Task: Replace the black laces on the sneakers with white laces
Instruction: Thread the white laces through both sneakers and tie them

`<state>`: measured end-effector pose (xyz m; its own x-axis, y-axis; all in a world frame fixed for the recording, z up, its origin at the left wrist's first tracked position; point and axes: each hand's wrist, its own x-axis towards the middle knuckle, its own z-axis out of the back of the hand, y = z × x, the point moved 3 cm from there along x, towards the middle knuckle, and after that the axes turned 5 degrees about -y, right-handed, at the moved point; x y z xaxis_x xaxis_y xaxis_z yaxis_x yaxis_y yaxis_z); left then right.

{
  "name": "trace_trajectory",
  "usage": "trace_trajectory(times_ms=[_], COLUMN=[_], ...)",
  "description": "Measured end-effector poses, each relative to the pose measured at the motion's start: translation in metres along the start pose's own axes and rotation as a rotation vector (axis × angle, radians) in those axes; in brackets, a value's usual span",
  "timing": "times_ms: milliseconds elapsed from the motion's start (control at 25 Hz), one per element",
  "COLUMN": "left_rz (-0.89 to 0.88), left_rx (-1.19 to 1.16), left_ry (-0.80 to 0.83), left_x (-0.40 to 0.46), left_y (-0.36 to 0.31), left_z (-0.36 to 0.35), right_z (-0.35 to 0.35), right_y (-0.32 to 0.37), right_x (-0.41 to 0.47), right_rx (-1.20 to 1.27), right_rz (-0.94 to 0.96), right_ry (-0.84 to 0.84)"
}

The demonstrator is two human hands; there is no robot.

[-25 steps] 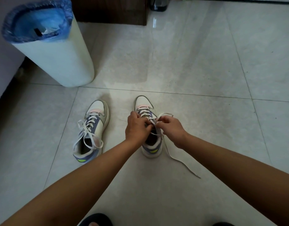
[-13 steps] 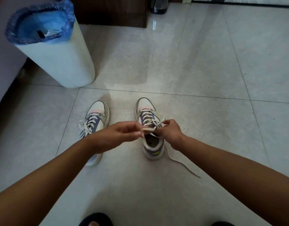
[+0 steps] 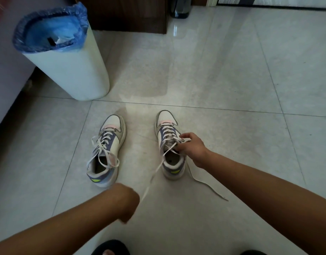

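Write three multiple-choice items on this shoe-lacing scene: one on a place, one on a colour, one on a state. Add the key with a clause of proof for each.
1. Where does the white bin stand?
A. Beyond the left sneaker, at the far left
B. Between the two sneakers
C. To the right of the right sneaker

2. What colour is the bag lining the bin?
A. Black
B. Blue
C. Green

3. What is the left hand doing with the white lace?
A. Lying flat on the floor, away from it
B. Pulling one end taut, away from the right sneaker
C. Pressing it into the bin

Key: 1 A, the bin stands on the tiles up and left of that shoe. 2 B, a blue bag folds over its rim. 3 B, the lace runs straight from the eyelets to the closed hand, while the right hand pinches the lace at the shoe.
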<state>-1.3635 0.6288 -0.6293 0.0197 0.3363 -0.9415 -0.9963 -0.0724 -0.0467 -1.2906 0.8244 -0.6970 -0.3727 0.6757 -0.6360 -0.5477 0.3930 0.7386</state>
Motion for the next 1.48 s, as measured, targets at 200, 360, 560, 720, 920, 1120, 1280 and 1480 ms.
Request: trace_trajectory(times_ms=[200, 360, 560, 720, 920, 1120, 1280, 1480], left_rz=[0.156, 0.159, 0.243, 0.252, 0.273, 0.292, 0.296, 0.307], left_rx=[-0.276, -0.482, -0.479, -0.492, -0.471, -0.438, -0.427, -0.424], left_ry=[-0.748, -0.982, -1.01, -1.025, -1.046, -1.046, -1.04, -1.018], left_x=[0.027, 0.045, 0.071, 0.076, 0.076, 0.076, 0.077, 0.079], left_y=[0.024, 0.011, 0.01, 0.01, 0.01, 0.009, 0.008, 0.008], left_z=[0.053, 0.081, 0.087, 0.087, 0.085, 0.083, 0.082, 0.082], right_z=[0.005, 0.008, 0.007, 0.006, 0.017, 0.019, 0.013, 0.01], right_y=[0.008, 0.012, 0.022, 0.021, 0.023, 0.024, 0.023, 0.021], right_x=[-0.002, 0.004, 0.013, 0.015, 0.021, 0.022, 0.022, 0.017], right_rx=[-0.173, -0.369, -0.375, 0.099, -0.208, -0.302, -0.443, -0.826], right_rz=[0.241, 0.398, 0.323, -0.039, 0.283, 0.464, 0.55, 0.973], right_ry=[-0.017, -0.042, 0.001, 0.177, 0.165, 0.143, 0.048, -0.076])
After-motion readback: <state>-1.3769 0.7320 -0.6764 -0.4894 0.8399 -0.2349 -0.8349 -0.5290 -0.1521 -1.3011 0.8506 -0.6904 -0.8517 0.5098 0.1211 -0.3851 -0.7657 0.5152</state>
